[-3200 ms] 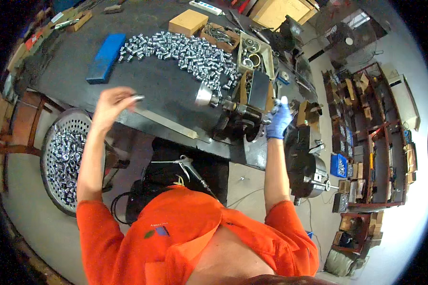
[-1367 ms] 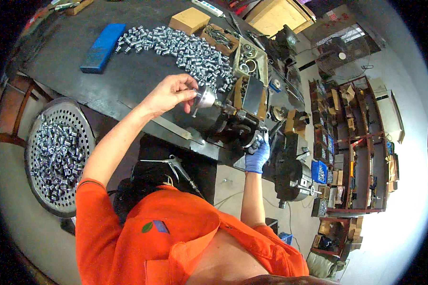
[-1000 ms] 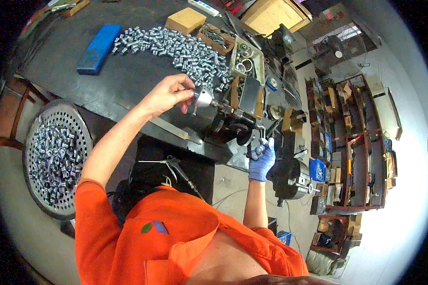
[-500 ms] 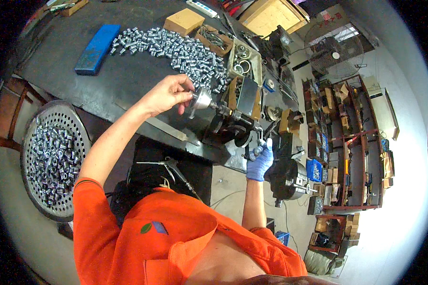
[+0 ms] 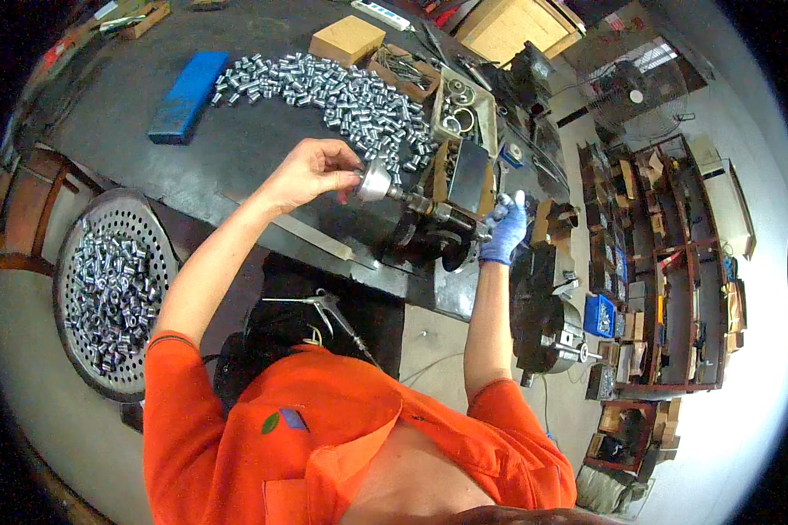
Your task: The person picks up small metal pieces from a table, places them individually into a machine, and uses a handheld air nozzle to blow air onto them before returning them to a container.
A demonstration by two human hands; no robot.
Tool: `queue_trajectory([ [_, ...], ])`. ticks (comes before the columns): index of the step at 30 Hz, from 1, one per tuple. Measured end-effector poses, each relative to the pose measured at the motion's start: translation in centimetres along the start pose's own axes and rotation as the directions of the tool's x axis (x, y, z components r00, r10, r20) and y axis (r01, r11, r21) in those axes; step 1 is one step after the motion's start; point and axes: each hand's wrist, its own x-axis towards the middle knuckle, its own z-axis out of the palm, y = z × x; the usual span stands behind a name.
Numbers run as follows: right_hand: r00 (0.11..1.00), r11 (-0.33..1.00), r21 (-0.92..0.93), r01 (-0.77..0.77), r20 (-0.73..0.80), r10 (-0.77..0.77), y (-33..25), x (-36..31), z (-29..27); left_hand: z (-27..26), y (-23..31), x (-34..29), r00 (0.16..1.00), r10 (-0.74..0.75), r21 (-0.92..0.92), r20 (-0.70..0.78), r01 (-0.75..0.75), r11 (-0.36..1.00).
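The bare left hand [image 5: 311, 171] pinches, fingertips closed, at the face of the shiny round metal chuck [image 5: 374, 182] of a small dark bench machine [image 5: 429, 229]; whether a small piece sits between the fingers cannot be told. The right hand [image 5: 503, 229], in a blue glove, is clenched around a part at the machine's far end, seemingly a lever or handle. To do this well, I judge the left fingers should seat the piece squarely in the chuck mouth and stay clear of its rim while the right hand works its end steadily. Just behind the chuck, a heap of small silvery metal cylinders [image 5: 341, 92] lies on the dark table [image 5: 193, 166]; a round perforated metal tray [image 5: 105, 293] with more cylinders stands lower left.
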Motion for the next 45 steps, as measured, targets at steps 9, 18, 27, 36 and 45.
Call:
queue_trajectory([
  [9,0.983,0.962,0.222,-0.159,0.124,0.134,5.1,-5.8,-5.5,-0.5,-0.6,-0.1,0.999,-0.030,-0.062,-0.010,0.030,0.998],
  [18,0.983,0.979,0.114,-0.169,-0.057,0.177,2.2,-9.6,-2.4,-0.4,-0.5,0.1,0.999,-0.032,-0.006,-0.003,0.032,0.999],
  [27,0.969,0.982,0.126,-0.143,-0.185,0.165,3.6,-7.9,-1.7,-0.2,-0.6,-0.2,0.998,-0.064,-0.010,-0.029,0.064,0.998],
  [36,0.992,0.993,0.070,0.099,0.071,-0.104,-2.6,-2.2,1.4,0.3,1.0,-0.1,0.984,-0.156,0.138,-0.086,0.167,0.976],
  [45,0.996,0.992,0.107,0.061,0.058,-0.067,-0.9,-12.6,-2.8,0.1,0.0,-0.6,0.991,-0.088,-0.052,-0.102,0.083,0.995],
])
